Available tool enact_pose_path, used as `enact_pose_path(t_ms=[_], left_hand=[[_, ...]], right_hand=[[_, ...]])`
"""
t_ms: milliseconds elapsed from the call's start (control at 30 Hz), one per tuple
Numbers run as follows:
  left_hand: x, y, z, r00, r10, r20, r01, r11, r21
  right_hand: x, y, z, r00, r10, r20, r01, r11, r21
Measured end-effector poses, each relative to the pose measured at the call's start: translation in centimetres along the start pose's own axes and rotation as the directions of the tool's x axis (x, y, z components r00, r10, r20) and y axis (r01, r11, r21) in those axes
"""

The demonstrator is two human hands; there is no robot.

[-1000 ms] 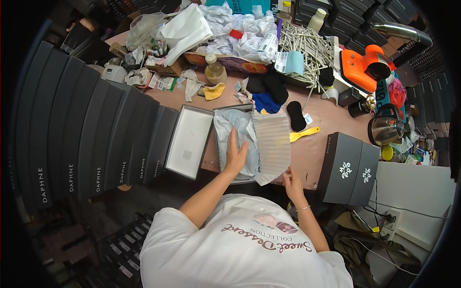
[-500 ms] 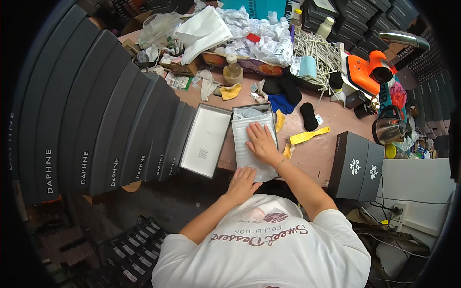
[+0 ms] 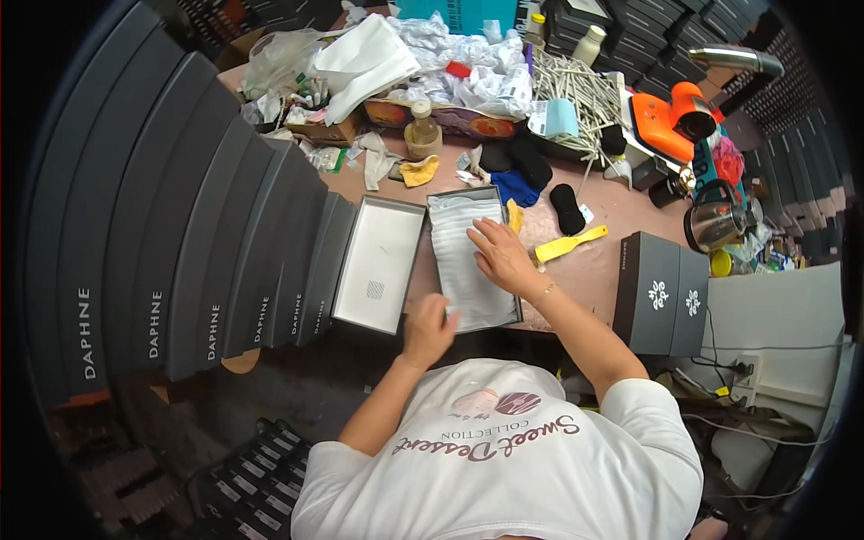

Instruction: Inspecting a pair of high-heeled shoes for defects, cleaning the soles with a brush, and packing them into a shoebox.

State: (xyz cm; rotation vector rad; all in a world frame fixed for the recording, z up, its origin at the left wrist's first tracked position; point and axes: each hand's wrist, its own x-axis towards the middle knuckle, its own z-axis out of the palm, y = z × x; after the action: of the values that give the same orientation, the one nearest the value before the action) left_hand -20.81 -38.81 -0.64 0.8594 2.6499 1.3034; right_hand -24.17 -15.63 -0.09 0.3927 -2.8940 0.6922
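An open grey box [image 3: 441,194] lined with white tissue paper [image 3: 463,261] lies on the brown table. My right hand [image 3: 498,256] rests flat on the tissue near the box's right side, fingers spread. My left hand [image 3: 428,326] is at the box's near left corner, fingers curled on the tissue edge. The box's lid [image 3: 379,265] lies upturned just to the left, showing its white inside.
A row of upright dark grey boxes [image 3: 180,261] stands at the left. Two more dark boxes [image 3: 660,294] stand at the right edge. A yellow scraper [image 3: 569,245], black pads [image 3: 567,208], crumpled paper [image 3: 450,67], an orange tool [image 3: 666,121] and a kettle [image 3: 717,225] crowd the far side.
The tissue sheet has been folded down into the box. My right hand slid onto the right part of the paper, and my left hand dropped back to the near left corner.
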Motion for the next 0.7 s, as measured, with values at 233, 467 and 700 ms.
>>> enact_pose_path(t_ms=[233,467,700], left_hand=[[-2.2,-11.0,-1.5,0.966,-0.244,0.088,0.21,0.934,0.29],[-1.7,6.6,-10.3,0.911,-0.343,0.227,0.368,0.431,-0.824],[1.2,0.7,0.4,1.0,-0.013,0.009,0.011,0.98,0.198]], right_hand=[[-6.4,-4.7,1.9,0.959,-0.016,0.282,0.062,0.986,-0.154],[-7.3,-5.0,-5.7,0.921,0.389,-0.005,-0.303,0.727,0.616],[-7.9,0.8,0.5,0.703,0.711,0.03,-0.558,0.525,0.642]])
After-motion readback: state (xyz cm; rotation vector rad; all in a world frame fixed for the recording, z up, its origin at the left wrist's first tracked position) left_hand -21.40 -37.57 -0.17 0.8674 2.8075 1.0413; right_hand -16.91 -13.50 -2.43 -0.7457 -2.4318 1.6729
